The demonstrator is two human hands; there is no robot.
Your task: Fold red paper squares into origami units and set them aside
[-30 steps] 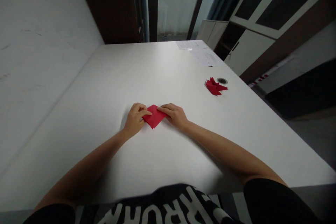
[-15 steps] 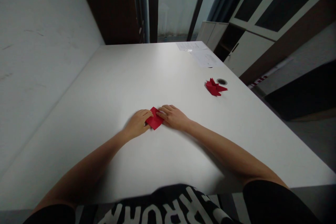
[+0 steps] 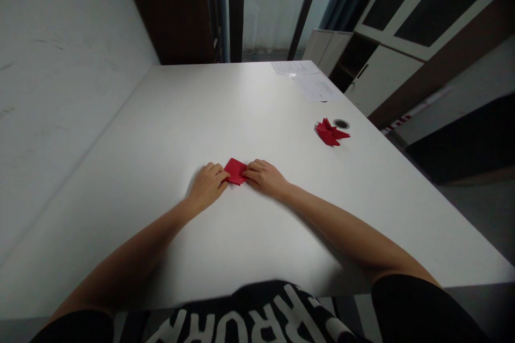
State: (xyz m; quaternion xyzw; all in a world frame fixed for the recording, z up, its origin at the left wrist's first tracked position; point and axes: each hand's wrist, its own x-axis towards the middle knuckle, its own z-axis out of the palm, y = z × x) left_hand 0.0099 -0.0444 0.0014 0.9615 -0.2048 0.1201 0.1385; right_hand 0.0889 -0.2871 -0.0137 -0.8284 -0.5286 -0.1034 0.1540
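Observation:
A small folded piece of red paper [image 3: 235,170] lies on the white table [image 3: 169,134] in front of me. My left hand [image 3: 208,185] rests at its left edge with curled fingers pressing on the paper. At the paper's right edge, my right hand [image 3: 265,177] has its fingers bent and their tips pinching it. Both hands sit on the tabletop with the paper between them. Part of the paper is hidden under my fingertips.
A finished red folded paper figure [image 3: 330,133] lies at the right, beside a round cable hole [image 3: 341,124]. White printed sheets [image 3: 309,83] lie at the far right corner. A white wall runs along the left; cabinets stand to the right.
The red paper has become smaller, folded down from a wider diamond shape. Both hands have drawn closer together around it.

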